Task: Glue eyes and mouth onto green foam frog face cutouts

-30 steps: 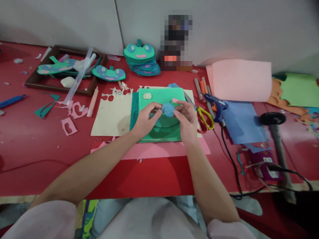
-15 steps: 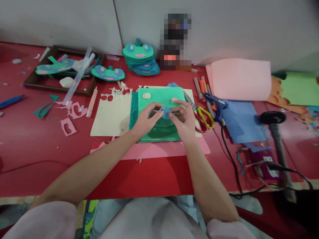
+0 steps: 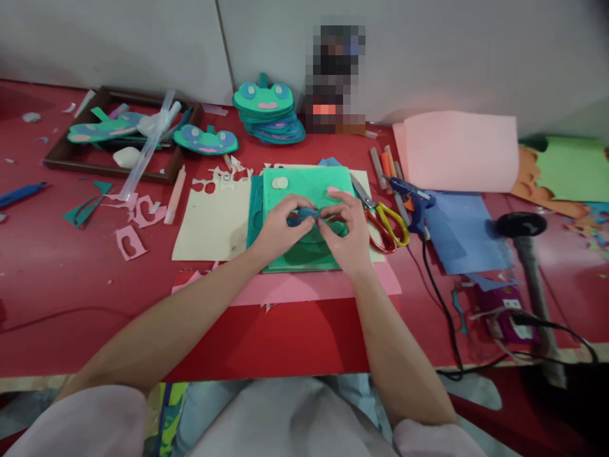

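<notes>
Over a stack of green felt sheets [image 3: 309, 179], both hands meet at a small blue felt piece [image 3: 308, 213]. My left hand [image 3: 284, 223] pinches it between thumb and fingers. My right hand [image 3: 347, 230] closes on its right edge, with thumb and index finger together. A green cut-out shape lies beneath the hands, partly hidden by them. Small cream discs [image 3: 280, 183] lie at the top left of the stack, and a small pink piece [image 3: 332, 190] lies just beyond my right fingers.
Scissors [image 3: 390, 230] and a blue glue gun [image 3: 413, 198] with a black cord lie right of the stack. Farther right are blue felt [image 3: 469, 231] and a mallet [image 3: 528, 266]. Finished frog-like faces [image 3: 264, 98] are piled at the back, beside a brown frame [image 3: 111, 166].
The blue felt piece has turned from showing its flat face to a narrower, darker, edge-on look. My right hand has shifted slightly; my left hand stays nearly in place.
</notes>
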### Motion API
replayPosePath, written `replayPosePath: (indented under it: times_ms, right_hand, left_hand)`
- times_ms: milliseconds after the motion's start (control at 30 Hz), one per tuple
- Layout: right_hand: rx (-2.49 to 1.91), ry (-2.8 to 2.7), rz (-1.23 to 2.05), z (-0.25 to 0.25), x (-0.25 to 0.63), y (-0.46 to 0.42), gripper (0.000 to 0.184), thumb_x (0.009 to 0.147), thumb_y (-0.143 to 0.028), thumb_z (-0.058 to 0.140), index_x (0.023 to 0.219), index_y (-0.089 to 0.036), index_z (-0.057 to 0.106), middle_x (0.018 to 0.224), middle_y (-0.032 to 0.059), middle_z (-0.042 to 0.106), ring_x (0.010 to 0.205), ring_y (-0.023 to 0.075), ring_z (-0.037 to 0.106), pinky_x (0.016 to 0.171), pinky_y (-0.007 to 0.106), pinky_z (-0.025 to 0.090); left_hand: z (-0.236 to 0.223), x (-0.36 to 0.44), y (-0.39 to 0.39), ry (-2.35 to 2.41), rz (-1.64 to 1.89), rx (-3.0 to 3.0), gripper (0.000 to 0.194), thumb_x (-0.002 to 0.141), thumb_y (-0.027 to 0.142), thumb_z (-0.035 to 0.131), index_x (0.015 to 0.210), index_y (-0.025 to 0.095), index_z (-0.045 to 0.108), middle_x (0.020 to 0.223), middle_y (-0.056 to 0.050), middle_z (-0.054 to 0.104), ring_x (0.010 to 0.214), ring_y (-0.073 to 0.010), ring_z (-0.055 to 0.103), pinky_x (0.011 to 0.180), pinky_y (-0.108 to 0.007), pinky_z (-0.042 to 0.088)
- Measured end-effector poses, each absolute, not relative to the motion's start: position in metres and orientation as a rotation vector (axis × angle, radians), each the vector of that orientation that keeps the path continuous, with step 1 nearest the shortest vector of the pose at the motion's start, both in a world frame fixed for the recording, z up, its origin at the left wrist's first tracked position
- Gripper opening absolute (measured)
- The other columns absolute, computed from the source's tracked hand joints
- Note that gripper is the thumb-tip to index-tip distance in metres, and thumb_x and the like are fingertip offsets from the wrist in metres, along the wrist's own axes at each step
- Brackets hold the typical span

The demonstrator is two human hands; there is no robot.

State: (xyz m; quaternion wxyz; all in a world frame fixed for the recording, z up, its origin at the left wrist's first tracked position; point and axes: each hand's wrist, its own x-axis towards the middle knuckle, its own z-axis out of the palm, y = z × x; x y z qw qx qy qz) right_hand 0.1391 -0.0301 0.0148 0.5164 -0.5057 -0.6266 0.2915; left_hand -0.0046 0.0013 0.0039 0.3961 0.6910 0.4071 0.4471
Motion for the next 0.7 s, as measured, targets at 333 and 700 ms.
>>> replayPosePath:
  times_ms: [333,700]
  right_hand:
    - [-1.216,-1.498,0.747,0.0158,0.1425,-0.0291,0.04,0.076,-0.023,0.063,0.113,-0.03,0.05,0.083,-0.003,0.062,0.083,0.014,0.06,0.08,0.034,0.049]
    - [-1.166,-1.372,0.936,0.0101,0.1468,-0.024,0.029,0.078,-0.033,0.062,0.107,-0.028,0.055,0.083,-0.0014,0.062,0.084,0.0141,0.06,0.076,0.032,0.049]
  left_hand:
    - [0.0025,-0.0057,0.0028,1.033,1.14,1.8,0.008,0.076,0.016,0.056,0.082,0.02,0.057,0.095,-0.003,0.062,0.092,-0.0136,0.058,0.076,-0.027,0.048]
    - [-0.0004,-0.0063,0.0041,1.058,1.147,1.8,0.007,0.076,0.018,0.056,0.083,0.021,0.058,0.096,-0.003,0.063,0.093,-0.0147,0.058,0.077,-0.028,0.048]
